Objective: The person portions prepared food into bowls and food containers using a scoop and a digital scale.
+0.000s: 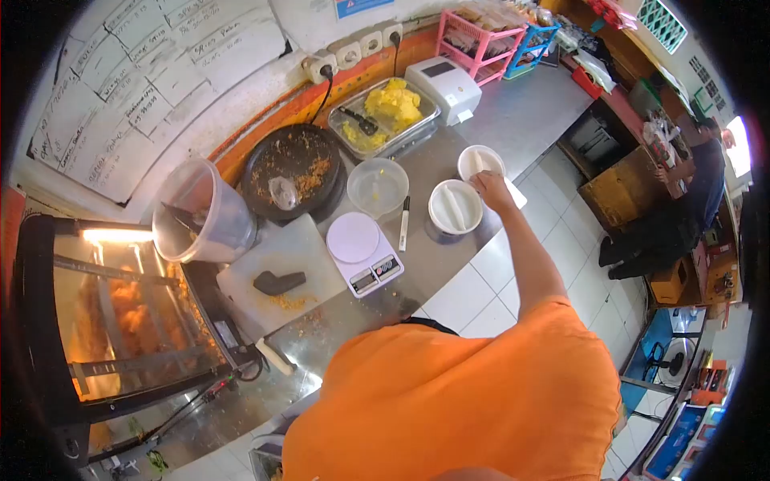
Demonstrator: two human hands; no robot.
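My right hand (490,189) reaches out to a white round tub (472,154) at the counter's front edge. Its fingers are curled at the near side of the lid, around the end of the raised white bar. Beside it stands a second white tub (455,207), its lid crossed by a similar bar. Left of the tubs lie a black-and-white marker (404,224), a clear plastic bowl (362,191) and a lilac and white kitchen scale (354,238) with nothing on its plate. A white flat piece (517,192) shows beyond my wrist. My left hand is out of view.
A dark stone mortar (255,180) holds brown crumbs. A dark pestle (279,282) lies on a cutting board (249,276). A metal tray (437,112) of yellow mash, a white machine (445,88), a plastic bucket (218,204) and a lit food case (40,321) surround them. Another person (694,192) stands at right.
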